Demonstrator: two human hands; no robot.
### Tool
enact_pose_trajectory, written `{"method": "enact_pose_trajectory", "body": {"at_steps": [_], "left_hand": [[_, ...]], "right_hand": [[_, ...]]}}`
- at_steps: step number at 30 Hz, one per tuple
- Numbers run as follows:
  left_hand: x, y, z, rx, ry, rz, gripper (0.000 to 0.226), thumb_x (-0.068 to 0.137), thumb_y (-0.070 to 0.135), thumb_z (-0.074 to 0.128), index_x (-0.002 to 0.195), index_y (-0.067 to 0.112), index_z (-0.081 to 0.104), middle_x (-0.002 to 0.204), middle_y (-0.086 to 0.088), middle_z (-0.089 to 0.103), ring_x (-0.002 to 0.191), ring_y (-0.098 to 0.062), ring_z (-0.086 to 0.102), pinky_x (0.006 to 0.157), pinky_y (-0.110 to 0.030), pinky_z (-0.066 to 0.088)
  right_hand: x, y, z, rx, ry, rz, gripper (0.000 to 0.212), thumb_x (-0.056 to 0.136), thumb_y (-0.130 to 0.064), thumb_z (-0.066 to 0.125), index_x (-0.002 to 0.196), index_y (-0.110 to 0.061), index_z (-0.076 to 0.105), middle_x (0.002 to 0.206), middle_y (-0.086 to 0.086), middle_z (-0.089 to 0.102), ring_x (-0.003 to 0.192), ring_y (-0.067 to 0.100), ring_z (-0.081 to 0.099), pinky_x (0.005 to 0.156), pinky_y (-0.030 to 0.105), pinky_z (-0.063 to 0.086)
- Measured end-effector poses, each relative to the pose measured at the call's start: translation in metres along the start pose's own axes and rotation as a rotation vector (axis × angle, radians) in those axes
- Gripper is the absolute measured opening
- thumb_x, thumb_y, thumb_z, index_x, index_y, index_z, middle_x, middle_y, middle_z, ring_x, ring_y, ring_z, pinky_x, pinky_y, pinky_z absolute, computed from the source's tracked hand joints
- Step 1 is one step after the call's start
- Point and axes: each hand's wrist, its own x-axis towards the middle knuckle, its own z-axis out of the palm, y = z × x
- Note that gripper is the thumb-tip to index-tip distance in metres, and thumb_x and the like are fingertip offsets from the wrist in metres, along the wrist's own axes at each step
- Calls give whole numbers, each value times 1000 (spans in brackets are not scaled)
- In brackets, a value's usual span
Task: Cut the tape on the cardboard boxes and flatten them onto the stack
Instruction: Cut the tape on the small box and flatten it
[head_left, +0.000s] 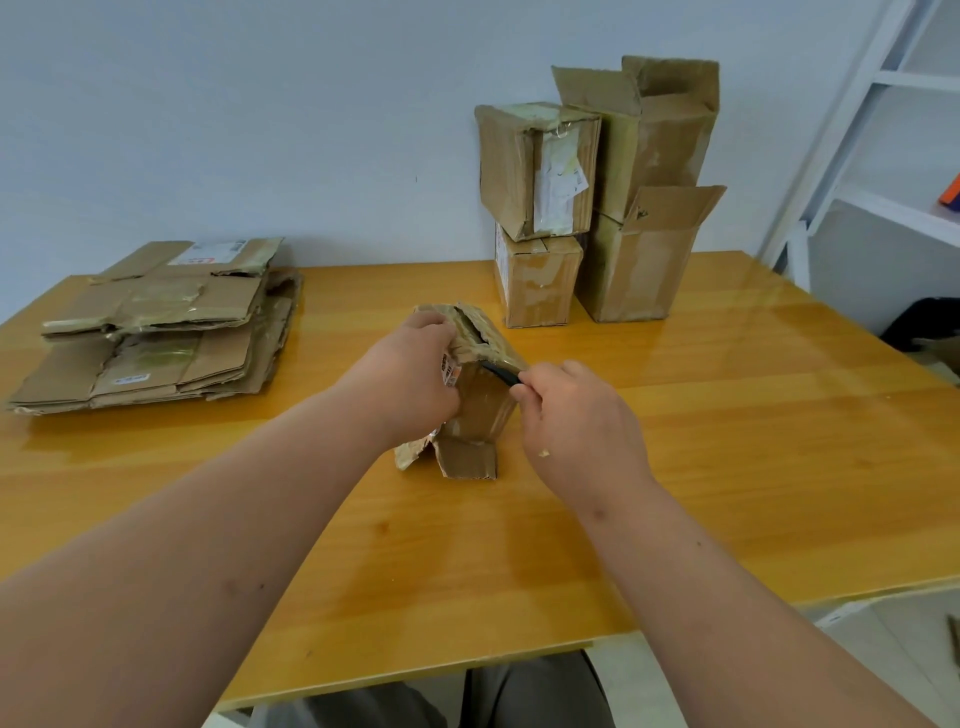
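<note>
A small cardboard box (480, 395) is gripped by the left hand (410, 371); a black cutter (501, 374) is pinched in the curled right hand (576, 415).

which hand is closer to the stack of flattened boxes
Left. The left hand grips the box's side that faces the flattened stack; the right hand is across the box, farther away.

Brown boxes (535, 171) (black, perhaps, cutter (501, 375)).
</note>
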Motion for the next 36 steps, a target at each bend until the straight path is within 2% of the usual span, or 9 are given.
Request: {"method": "enact_pose_trajectory", "body": {"at_steps": [6,10,14,23,27,30,32,36], "left_hand": [[1,3,1,5,-13,-16,54,82,15,64,133,10,48,154,3,27,125,-21,49,90,-26,42],[4,-3,0,26,-14,-35,46,81,16,65,125,8,54,150,2,32,114,-22,55,90,-34,49],[3,-6,3,41,-6,-19,48,83,19,65,128,10,53,153,4,29,120,-20,52,90,-29,46],[2,-13,8,35,14,-23,58,81,24,69,135,14,50,155,5,27,124,-18,50,91,-27,44],[3,-14,9,28,22,-13,51,81,24,68,129,14,54,154,4,29,123,-17,51,91,-26,45],[2,-15,9,17,27,-11,54,81,24,68,132,14,53,153,3,30,128,-15,47,89,-21,38],[0,-13,8,1,36,-16,60,82,23,67,137,12,48,154,3,29,130,-15,44,89,-20,35],[-3,-7,7,-36,54,-26,60,81,21,68,136,11,47,152,3,31,126,-16,47,87,-20,35]], "right_hand": [[0,13,-3,-28,-36,67,23,102,-31,44,93,-20,62,86,-1,56,76,21,51,61,34,42],[-5,16,1,12,-20,42,22,100,-29,47,91,-18,64,83,-1,58,74,21,53,61,36,45],[-9,3,10,88,53,-52,21,98,-26,51,89,-14,66,79,0,58,70,22,55,57,38,47],[1,-9,11,33,55,-155,23,97,-26,50,90,-14,68,77,-1,55,64,21,53,50,36,46],[1,-13,11,5,23,-139,23,98,-27,49,92,-15,67,77,-3,52,65,21,52,51,34,44],[3,-13,9,-12,-9,-112,24,100,-29,46,95,-17,66,80,-2,52,68,20,52,55,35,46],[3,-12,9,-16,0,-98,25,100,-30,45,95,-17,66,80,-3,51,68,20,51,56,35,46],[-1,-8,10,-24,51,-84,24,100,-29,47,95,-17,66,78,-3,51,66,20,51,54,35,46]]}}
